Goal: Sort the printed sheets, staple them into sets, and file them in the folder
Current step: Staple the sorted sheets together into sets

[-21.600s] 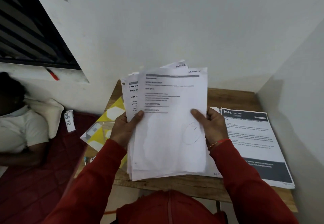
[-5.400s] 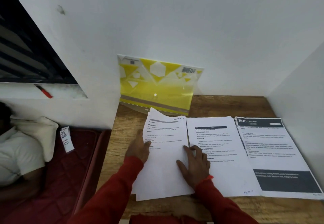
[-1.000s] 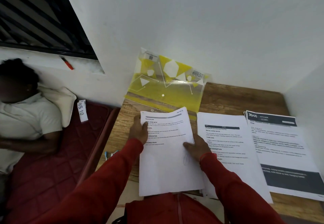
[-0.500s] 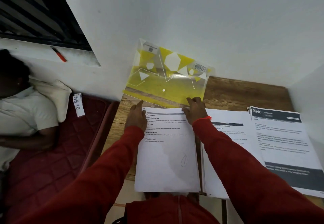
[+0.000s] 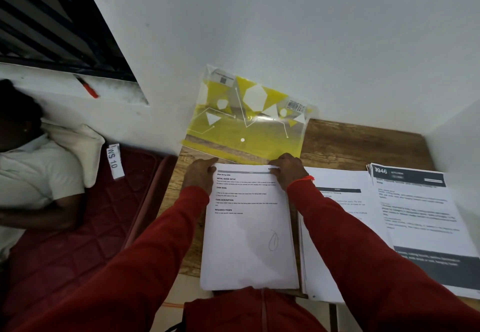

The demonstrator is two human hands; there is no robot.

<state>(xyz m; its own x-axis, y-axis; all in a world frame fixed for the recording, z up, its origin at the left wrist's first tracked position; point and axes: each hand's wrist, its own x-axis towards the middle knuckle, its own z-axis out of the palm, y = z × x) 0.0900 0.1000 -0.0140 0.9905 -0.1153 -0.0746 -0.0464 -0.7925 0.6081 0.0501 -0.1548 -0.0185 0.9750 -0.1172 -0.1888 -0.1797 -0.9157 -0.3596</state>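
Sheets white, squared, pen-marked

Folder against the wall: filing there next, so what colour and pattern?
Translucent yellow folder with white geometric shapes; head view.

Both arms outstretched, fingers curled
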